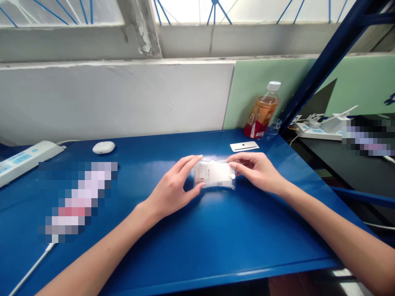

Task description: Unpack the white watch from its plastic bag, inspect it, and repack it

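A small white packet in clear plastic wrap (216, 173), with fine print and a barcode-like mark on its left part, lies on or just above the blue desk. Its left end sits in my left hand (173, 185), the fingers at the top edge and the thumb at the bottom edge. At the upper right corner, the thumb and forefinger of my right hand (257, 170) pinch the wrap. Behind the right hand lies a flat white card with a slot and a small hole (245, 146).
On the blue desk (216, 238), a bottle of amber drink (262, 113) stands at the back right. A white earbud case (103, 147), a white power strip (29, 160) and a blurred-out object on a white cable (32, 269) are leftward. A blue metal post (324, 61) rises at right.
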`<control>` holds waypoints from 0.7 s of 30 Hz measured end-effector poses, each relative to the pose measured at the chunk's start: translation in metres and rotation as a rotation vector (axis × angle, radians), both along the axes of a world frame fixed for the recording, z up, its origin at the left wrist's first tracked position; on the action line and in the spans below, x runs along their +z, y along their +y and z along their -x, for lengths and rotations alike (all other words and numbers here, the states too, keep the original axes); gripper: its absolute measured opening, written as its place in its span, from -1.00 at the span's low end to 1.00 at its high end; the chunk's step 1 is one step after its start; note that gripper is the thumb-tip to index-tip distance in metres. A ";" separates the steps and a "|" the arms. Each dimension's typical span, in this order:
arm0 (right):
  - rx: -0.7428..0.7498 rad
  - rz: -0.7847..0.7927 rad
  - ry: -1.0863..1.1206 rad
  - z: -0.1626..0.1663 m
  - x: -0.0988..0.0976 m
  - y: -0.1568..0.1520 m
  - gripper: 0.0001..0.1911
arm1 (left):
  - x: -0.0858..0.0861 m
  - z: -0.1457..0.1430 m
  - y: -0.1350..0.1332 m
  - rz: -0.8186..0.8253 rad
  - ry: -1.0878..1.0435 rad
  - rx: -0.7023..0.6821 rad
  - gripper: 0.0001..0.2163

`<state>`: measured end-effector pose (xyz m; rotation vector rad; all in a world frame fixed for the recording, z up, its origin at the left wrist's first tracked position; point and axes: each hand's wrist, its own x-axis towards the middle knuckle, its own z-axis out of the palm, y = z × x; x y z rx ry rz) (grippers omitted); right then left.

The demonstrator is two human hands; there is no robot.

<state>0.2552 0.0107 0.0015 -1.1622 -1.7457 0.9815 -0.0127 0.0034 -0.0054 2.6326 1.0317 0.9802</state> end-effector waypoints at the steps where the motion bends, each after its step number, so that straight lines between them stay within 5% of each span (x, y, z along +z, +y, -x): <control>1: 0.016 0.023 -0.005 0.000 -0.001 0.001 -0.74 | 0.000 0.001 0.000 0.013 0.034 -0.003 -0.44; 7: 0.014 0.012 -0.189 0.001 -0.008 0.002 -0.75 | -0.001 0.003 0.002 0.124 0.191 -0.013 -0.41; 13: 0.029 -0.240 -0.341 -0.003 -0.013 0.004 -0.78 | -0.002 0.005 0.004 0.143 0.260 -0.045 -0.48; 21: 0.287 -0.390 -0.620 -0.010 -0.008 0.002 -0.33 | -0.002 0.011 0.013 0.149 0.337 -0.029 -0.24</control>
